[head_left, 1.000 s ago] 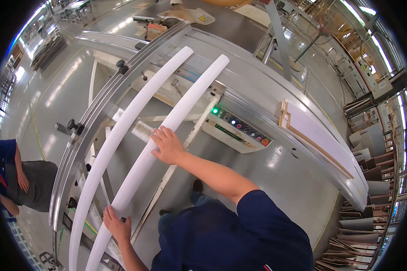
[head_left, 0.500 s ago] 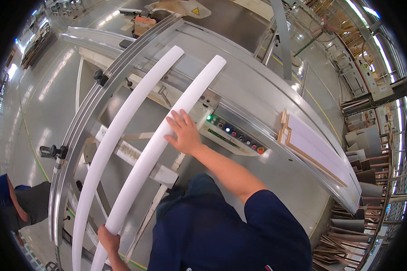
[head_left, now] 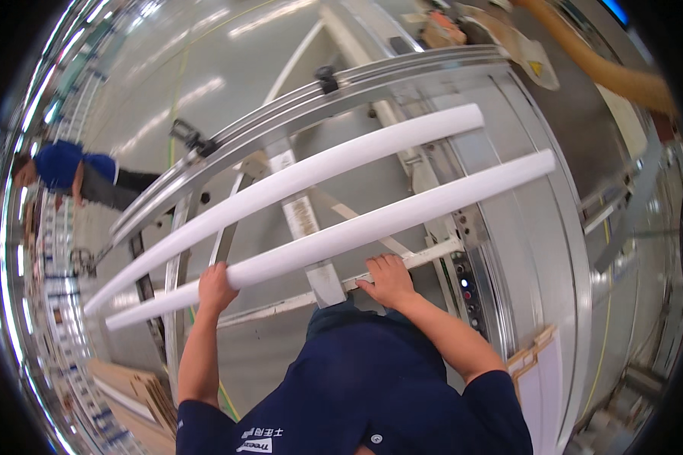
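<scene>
Two long white strips [head_left: 341, 163] lie side by side across a metal machine frame, looking bowed in this wide view. My left hand [head_left: 216, 287] is closed around the edge of the nearer white strip [head_left: 372, 225], left of its middle. Off that strip, my right hand [head_left: 391, 281] is over the pale frame bar [head_left: 425, 256], fingers extended and holding nothing. Whether its fingertips touch the bar, I cannot tell. The right ends of both strips rest over the grey machine table [head_left: 527, 235].
A metal guide rail [head_left: 281, 136] with black clamps runs beyond the strips. The button panel [head_left: 463, 284] is right of my right hand. Stacked boards [head_left: 133, 402] stand lower left; white panels [head_left: 535, 375] lie lower right. Another person [head_left: 76, 171] stands at far left.
The view has turned to the left, so the strips now run more across it. My right hand has come off the nearer strip toward my body. My left hand still grips that strip.
</scene>
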Tool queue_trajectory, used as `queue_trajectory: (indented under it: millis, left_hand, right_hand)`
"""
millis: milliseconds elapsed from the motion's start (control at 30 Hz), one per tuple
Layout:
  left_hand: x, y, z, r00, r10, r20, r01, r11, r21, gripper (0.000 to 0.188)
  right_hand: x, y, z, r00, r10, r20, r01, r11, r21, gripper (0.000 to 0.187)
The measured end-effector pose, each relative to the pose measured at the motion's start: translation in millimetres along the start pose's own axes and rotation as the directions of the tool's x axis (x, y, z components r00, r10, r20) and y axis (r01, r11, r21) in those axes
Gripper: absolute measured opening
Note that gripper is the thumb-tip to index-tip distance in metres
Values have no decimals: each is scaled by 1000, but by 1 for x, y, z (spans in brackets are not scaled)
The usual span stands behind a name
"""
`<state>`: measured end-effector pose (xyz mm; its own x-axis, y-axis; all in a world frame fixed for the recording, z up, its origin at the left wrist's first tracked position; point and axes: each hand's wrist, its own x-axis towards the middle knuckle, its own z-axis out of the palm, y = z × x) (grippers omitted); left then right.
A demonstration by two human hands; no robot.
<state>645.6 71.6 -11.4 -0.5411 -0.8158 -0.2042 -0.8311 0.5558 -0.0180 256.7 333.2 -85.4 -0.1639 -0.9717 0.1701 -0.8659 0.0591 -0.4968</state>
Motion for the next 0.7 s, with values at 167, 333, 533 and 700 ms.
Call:
queue_trajectory:
  millis: [167, 333, 533, 700]
  left_hand:
    - [16, 67, -31, 983, 38, 179, -25, 997, -74, 66]
    - [94, 43, -25, 966, 177, -189, -213, 959, -189, 86]
    - [147, 18, -37, 997, 45, -66, -47, 998, -37, 79]
    - [136, 12, -16, 987, 110, -120, -113, 993, -17, 73]
  right_hand:
    - [-7, -9, 7, 947, 176, 269, -151, 982, -110, 54]
    - [-9, -12, 5, 947, 206, 248, -179, 976, -125, 56]
    - [-4, -23, -2, 933, 233, 276, -197, 969, -151, 56]
    - [-6, -26, -10, 928, 184, 323, -159, 982, -101, 44]
